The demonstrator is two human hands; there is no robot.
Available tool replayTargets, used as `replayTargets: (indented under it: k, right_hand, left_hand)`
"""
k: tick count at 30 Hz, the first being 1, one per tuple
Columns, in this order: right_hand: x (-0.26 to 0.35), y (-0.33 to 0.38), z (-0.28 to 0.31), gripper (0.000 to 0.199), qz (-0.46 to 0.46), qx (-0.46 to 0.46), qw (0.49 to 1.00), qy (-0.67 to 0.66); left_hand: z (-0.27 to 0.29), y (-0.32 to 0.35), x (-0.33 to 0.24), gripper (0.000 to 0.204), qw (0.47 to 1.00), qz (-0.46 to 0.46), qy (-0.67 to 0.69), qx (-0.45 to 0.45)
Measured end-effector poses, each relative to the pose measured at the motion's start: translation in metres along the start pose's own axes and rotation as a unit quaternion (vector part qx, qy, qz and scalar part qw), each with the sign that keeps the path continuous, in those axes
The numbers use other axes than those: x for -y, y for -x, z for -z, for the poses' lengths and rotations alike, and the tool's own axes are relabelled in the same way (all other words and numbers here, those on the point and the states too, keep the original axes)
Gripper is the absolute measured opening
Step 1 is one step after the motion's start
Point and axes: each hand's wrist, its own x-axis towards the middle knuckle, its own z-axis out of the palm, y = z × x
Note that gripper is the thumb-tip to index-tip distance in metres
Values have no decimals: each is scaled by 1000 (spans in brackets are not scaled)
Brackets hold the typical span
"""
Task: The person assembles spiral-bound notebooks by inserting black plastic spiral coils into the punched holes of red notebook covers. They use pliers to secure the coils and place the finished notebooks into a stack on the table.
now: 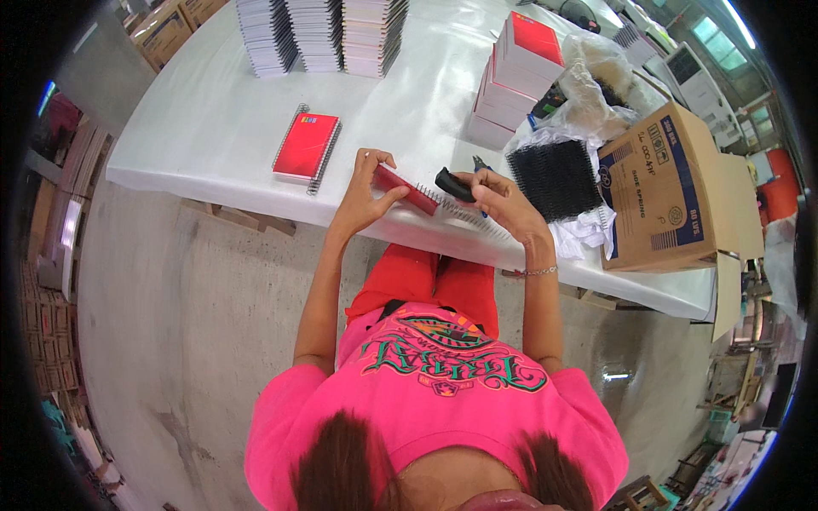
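Bare grey concrete floor, a long white-covered table, cardboard boxes stacked along the left wall, and bright windows top right.

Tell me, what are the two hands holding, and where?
The left hand grips the red spiral notebook at its end. The right hand holds black-handled pliers by the handle, at the wire spiral.

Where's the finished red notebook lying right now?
In the head view the red notebook lies flat on the white table, to the left of the left hand and in front of the notebook stacks.
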Motion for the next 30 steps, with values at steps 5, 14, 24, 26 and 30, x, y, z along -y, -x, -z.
replayTargets:
  k: [5,14,24,26,30]
  right_hand:
    - [-9,2,3,24,42,-18,986,159]
    - [-16,-8,8,26,-37,-52,944,322]
    - [-3,-7,2,25,-7,-31,957,287]
    - [0,-5,0,21,15,9,977,213]
    - [2,-10,-4,22,18,11,1000,14]
  left_hand:
    - [1,1,-2,48,1000,15,21,9]
    - [-10,1,6,80,993,54,104,2]
    - [-14,2,10,95,983,91,158,21]
    - [-14,0,11,94,982,95,162,19]
    - [-13,3,8,91,983,94,157,36]
